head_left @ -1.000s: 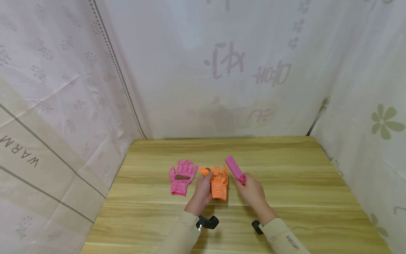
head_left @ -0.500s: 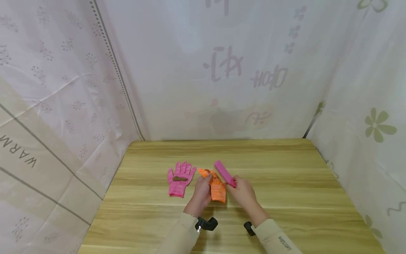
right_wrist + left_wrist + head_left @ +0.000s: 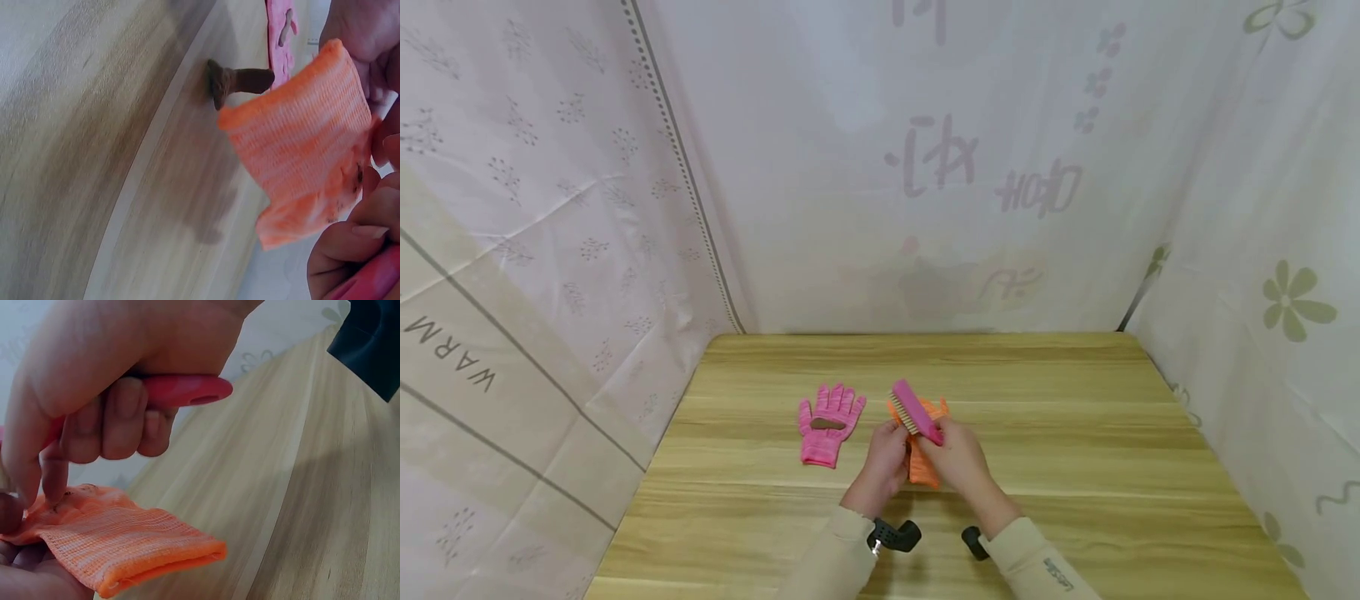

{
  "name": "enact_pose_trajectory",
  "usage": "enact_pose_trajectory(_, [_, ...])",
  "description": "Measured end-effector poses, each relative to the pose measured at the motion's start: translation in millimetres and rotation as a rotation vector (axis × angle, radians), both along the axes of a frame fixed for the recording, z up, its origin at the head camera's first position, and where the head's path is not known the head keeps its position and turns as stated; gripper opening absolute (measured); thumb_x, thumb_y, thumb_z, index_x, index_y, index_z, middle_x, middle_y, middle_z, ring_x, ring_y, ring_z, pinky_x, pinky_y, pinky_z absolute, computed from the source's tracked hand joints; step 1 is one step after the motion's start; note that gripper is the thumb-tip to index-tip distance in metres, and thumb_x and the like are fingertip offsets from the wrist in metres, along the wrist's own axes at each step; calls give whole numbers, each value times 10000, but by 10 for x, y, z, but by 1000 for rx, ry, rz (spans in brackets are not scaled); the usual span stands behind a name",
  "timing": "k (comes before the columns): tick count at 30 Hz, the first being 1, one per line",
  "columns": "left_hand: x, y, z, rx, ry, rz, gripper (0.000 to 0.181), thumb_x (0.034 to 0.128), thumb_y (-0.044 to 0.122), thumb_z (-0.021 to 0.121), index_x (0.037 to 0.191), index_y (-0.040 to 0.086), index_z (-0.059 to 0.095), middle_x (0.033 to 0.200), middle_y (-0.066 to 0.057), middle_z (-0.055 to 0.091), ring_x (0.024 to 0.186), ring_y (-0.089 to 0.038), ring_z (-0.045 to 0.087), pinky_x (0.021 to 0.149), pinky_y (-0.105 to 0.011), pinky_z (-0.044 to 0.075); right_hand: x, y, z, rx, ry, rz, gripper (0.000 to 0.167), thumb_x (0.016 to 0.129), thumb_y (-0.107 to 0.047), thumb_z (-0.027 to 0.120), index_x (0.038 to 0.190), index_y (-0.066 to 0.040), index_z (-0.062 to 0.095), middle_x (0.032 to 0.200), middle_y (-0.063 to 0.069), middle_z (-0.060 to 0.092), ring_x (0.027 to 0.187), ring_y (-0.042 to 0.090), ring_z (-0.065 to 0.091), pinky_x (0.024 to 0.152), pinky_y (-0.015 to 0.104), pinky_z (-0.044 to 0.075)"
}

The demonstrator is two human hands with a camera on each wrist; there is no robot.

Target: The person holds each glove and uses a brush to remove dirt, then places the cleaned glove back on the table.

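Note:
An orange knit glove (image 3: 924, 468) is held up over the table by my left hand (image 3: 884, 463), which grips its left side. Dark spots show on the glove (image 3: 312, 134) in the right wrist view. My right hand (image 3: 962, 458) holds a pink brush (image 3: 915, 411) by its handle, with the pale bristles facing left. The brush covers part of the glove's finger end. In the left wrist view, fingertips of the right hand (image 3: 119, 415) touch the glove beside its stains, and the cuff hangs toward the camera.
A pink glove (image 3: 823, 447) with a brown patch across it lies flat on the wooden table (image 3: 1037, 392), left of the hands. Patterned cloth (image 3: 820, 208) hangs behind the table and along both sides. Each wrist wears a black device (image 3: 895, 536).
My right hand has moved left with the brush, from beside the orange glove to over it, and its fingers now touch the glove. The glove has turned and tilted slightly. The pink glove lies still.

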State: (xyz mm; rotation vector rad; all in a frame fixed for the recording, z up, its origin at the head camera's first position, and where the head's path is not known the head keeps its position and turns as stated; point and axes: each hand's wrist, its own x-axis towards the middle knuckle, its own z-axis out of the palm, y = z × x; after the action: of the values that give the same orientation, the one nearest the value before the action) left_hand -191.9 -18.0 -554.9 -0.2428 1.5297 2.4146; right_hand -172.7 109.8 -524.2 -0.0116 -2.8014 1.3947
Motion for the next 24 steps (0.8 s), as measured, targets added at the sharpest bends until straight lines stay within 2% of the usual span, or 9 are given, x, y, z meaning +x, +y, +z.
enact_pose_trajectory(5, [-4, 39, -6, 34, 1, 30, 300, 1045, 76, 387, 1158, -61, 629, 932, 23, 635, 854, -51, 578, 766, -177, 507, -7, -41, -29, -20, 0, 8, 240, 897, -264, 736, 947, -38, 674, 710, 16, 552, 612, 149, 459, 535, 276, 373])
enact_pose_trajectory(10, [-8, 82, -4, 90, 14, 32, 311, 1043, 80, 387, 1155, -84, 626, 979, 19, 646, 937, -51, 591, 837, -178, 510, -7, -68, -47, -49, -5, 9, 274, 878, -300, 769, 868, -54, 649, 691, 10, 533, 598, 143, 444, 517, 275, 366])
enact_pose_trajectory(17, [15, 115, 41, 139, 5, 40, 231, 1020, 99, 436, 967, 37, 652, 912, 22, 615, 892, -67, 565, 811, -189, 496, -1, -109, -77, -69, -55, 8, 205, 873, -240, 749, 909, -64, 650, 721, 19, 571, 606, 149, 496, 522, 275, 416])
enact_pose_trajectory(24, [32, 135, 24, 137, -16, 35, 251, 1049, 143, 422, 1040, 35, 649, 901, 45, 611, 847, -27, 562, 770, -154, 493, -3, -105, -95, -46, -77, -15, 161, 875, -195, 694, 929, -50, 649, 708, 29, 565, 582, 155, 490, 504, 281, 401])
